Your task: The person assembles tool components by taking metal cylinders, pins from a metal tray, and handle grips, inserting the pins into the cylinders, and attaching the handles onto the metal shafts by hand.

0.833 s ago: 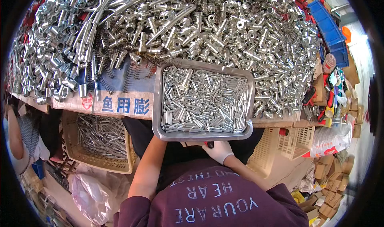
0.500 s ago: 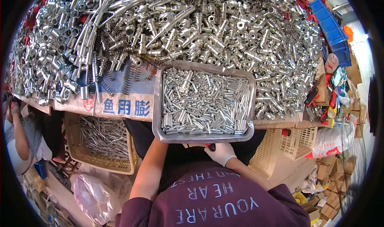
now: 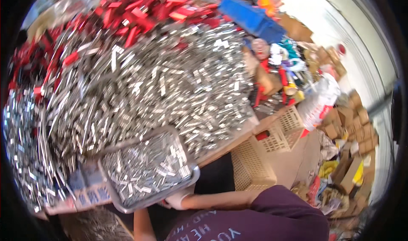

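A metal tray (image 3: pixel 192 175) full of small silver pins and rods sits at the table's near edge, tilted in view. My left forearm (image 3: pixel 143 226) runs up to the tray's near side, and the tray hides that hand. My right hand (image 3: pixel 180 198), in a white glove, is just below the tray's near right corner. Its fingers are partly hidden and smeared by motion, so I cannot tell what they hold. Beyond the tray spreads a large heap of silver metal fittings (image 3: pixel 157 88), blurred.
Red parts (image 3: pixel 136 13) lie along the heap's far side. A blue bin (image 3: pixel 253 19) stands at the far right. Cream plastic baskets (image 3: pixel 253 164) are below the table's right edge. Small cardboard boxes (image 3: pixel 357 117) and a white sack (image 3: pixel 321 98) lie farther right.
The whole view has swung to the right and tilted, so the tray now appears lower left. The red and black handle seen by my right hand earlier is no longer clear.
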A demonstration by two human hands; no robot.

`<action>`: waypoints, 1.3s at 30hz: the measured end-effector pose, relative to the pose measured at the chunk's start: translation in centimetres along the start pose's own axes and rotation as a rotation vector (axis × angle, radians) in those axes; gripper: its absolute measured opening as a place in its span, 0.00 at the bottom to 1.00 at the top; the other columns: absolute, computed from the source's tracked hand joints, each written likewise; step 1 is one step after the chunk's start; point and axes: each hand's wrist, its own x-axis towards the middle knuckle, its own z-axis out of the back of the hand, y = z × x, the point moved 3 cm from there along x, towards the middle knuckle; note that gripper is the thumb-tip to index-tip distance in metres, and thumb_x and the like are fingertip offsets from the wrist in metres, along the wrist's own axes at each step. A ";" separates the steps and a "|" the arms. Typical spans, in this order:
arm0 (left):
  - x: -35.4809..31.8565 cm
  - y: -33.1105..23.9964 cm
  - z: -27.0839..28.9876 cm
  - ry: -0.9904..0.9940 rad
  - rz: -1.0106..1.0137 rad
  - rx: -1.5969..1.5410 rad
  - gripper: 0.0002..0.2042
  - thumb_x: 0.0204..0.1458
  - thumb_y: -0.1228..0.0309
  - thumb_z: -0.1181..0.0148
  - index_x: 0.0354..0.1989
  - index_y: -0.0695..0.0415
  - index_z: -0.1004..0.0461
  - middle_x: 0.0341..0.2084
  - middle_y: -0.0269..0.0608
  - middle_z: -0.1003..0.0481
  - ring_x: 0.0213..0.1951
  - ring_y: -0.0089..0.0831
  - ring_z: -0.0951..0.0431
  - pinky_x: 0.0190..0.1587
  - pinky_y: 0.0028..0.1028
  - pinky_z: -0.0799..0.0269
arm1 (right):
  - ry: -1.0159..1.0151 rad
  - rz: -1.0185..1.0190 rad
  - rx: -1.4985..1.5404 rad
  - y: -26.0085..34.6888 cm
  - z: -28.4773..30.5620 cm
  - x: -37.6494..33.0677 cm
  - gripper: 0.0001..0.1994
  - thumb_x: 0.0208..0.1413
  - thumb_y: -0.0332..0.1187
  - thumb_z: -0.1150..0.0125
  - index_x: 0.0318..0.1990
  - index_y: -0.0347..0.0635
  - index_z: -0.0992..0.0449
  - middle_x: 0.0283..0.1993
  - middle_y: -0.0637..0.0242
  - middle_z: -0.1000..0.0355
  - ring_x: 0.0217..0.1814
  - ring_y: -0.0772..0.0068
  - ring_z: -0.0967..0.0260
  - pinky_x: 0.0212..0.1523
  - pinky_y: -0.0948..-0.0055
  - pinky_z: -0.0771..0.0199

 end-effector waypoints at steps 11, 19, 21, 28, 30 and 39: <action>-11.4 -11.7 -18.0 0.537 -0.451 1.215 0.27 0.43 0.47 0.35 0.49 0.51 0.22 0.48 0.52 0.23 0.57 0.50 0.29 0.62 0.47 0.38 | -0.086 -0.122 0.702 -7.2 4.0 -1.7 0.26 0.58 0.53 0.47 0.54 0.41 0.27 0.51 0.45 0.26 0.53 0.46 0.28 0.54 0.57 0.29; -8.7 -11.8 -22.5 0.679 -0.311 1.403 0.28 0.42 0.47 0.34 0.48 0.52 0.22 0.47 0.52 0.23 0.55 0.50 0.27 0.61 0.46 0.37 | -0.038 0.083 0.268 -3.4 -1.0 -0.8 0.30 0.57 0.56 0.44 0.61 0.46 0.29 0.56 0.52 0.27 0.59 0.51 0.30 0.60 0.59 0.33; -8.5 -12.7 -22.3 0.676 -0.291 1.416 0.28 0.42 0.47 0.34 0.48 0.52 0.22 0.47 0.52 0.23 0.54 0.50 0.27 0.61 0.46 0.36 | -0.466 0.331 0.259 -2.8 -0.9 -0.4 0.25 0.58 0.54 0.45 0.51 0.44 0.23 0.53 0.53 0.25 0.57 0.48 0.29 0.58 0.56 0.32; -7.7 -11.9 -22.7 0.697 -0.256 1.416 0.28 0.41 0.48 0.34 0.48 0.53 0.22 0.46 0.52 0.23 0.53 0.49 0.26 0.59 0.45 0.35 | -0.678 0.284 0.411 -2.7 -2.5 2.3 0.30 0.56 0.55 0.43 0.59 0.44 0.28 0.65 0.55 0.34 0.68 0.47 0.40 0.69 0.53 0.45; -7.7 -13.2 -22.1 0.676 -0.259 1.435 0.28 0.41 0.48 0.34 0.48 0.53 0.22 0.46 0.52 0.23 0.52 0.49 0.25 0.59 0.45 0.35 | -0.849 0.240 0.406 -2.6 -2.7 0.1 0.31 0.56 0.55 0.44 0.60 0.43 0.29 0.66 0.55 0.35 0.69 0.46 0.42 0.70 0.51 0.47; -8.4 -13.6 -20.0 0.649 -0.180 1.432 0.28 0.40 0.49 0.33 0.47 0.54 0.22 0.45 0.52 0.22 0.50 0.49 0.24 0.57 0.44 0.33 | 0.044 -0.418 1.436 -6.7 -0.8 1.1 0.36 0.49 0.55 0.38 0.61 0.41 0.32 0.55 0.56 0.27 0.52 0.52 0.28 0.50 0.55 0.28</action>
